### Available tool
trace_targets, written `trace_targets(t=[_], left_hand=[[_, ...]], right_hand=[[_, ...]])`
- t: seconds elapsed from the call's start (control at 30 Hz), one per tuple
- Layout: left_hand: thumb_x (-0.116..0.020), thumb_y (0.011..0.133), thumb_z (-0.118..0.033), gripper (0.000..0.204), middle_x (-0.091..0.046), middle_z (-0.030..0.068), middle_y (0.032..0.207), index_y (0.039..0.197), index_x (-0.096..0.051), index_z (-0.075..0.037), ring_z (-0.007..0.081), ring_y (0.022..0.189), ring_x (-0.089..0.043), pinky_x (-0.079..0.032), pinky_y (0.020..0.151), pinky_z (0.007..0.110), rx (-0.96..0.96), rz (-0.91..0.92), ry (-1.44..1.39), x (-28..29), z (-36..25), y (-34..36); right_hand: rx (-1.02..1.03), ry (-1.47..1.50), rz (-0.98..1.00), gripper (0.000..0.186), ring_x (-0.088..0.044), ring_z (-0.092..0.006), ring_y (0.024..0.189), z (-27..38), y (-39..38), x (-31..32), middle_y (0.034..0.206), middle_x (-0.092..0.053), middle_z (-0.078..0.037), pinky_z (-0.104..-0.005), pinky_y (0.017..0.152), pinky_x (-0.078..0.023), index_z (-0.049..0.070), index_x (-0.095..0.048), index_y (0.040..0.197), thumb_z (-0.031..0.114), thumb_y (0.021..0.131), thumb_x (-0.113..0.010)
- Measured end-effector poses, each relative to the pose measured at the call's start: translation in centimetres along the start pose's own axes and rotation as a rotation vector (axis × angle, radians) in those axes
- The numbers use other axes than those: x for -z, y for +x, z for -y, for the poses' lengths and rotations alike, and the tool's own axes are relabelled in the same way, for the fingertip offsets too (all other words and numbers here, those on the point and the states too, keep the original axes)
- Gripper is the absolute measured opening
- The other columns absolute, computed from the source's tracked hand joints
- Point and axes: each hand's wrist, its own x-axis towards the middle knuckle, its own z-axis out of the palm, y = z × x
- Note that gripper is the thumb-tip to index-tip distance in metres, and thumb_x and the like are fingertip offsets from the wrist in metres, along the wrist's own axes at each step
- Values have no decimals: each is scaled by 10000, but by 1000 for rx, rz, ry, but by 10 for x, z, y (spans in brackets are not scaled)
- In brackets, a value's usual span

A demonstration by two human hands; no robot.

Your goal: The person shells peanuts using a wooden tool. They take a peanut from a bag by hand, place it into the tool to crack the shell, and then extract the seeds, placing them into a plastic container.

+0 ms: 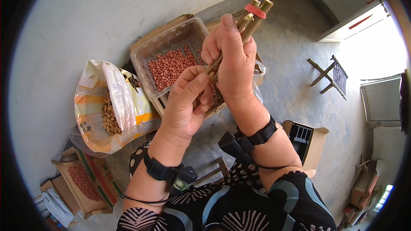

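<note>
My right hand [231, 60] is closed around a bundle of short wooden sticks [261, 7], tied near the upper end with a red band [255, 11]. Just below and left of it, my left hand [186, 98] has its fingers curled in a pinch at the lower end of the sticks; what exactly lies between them is hidden. Behind both hands a clear plastic tub [140, 53] holds red shelled peanuts [165, 64]. On the left an open plastic sack [85, 102] contains peanuts in their shells [109, 115].
Cardboard [188, 17] lies around the tub. A carton of red kernels [85, 182] is at lower left, a folding stool [332, 75] at right, an open box [317, 147] beside my right forearm. A pale wall [64, 25] runs along the left; a bright doorway [372, 42] is at right.
</note>
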Motion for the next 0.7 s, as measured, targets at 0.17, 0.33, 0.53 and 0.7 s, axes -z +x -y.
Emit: trace_targets(t=[0.17,0.33,0.53,0.7], left_hand=[[-676,873,-114,136,-568,-18,764,958,-575,-84,40,552,-479,-287,433,156,-19,-79,157,2,-4,-1],[-664,864,-76,136,-566,-17,758,960,-568,-87,44,548,-477,-281,426,161,-51,-79,149,5,-9,-1],[-657,839,-36,238,-577,-11,809,1039,-539,-88,53,577,-476,-273,426,165,-71,-65,106,0,-13,-2],[-666,825,-28,297,-584,-1,859,1080,-526,-84,59,596,-475,-275,433,161,-66,-9,92,2,-13,-2]], right_hand=[[-11,-99,50,397,-403,-110,538,0,-4,-5,606,-431,-24,-262,486,-354,96,-392,663,309,974,-515],[7,-29,61,389,-417,-123,562,-8,-3,-3,614,-427,-33,-264,506,-373,87,-398,683,315,976,-513],[3,-24,45,404,-417,-131,572,-7,-1,-3,630,-428,-42,-268,519,-385,85,-390,701,354,979,-507],[11,-21,31,400,-416,-130,568,-5,0,-3,627,-426,-42,-268,519,-390,88,-389,709,360,980,-503]])
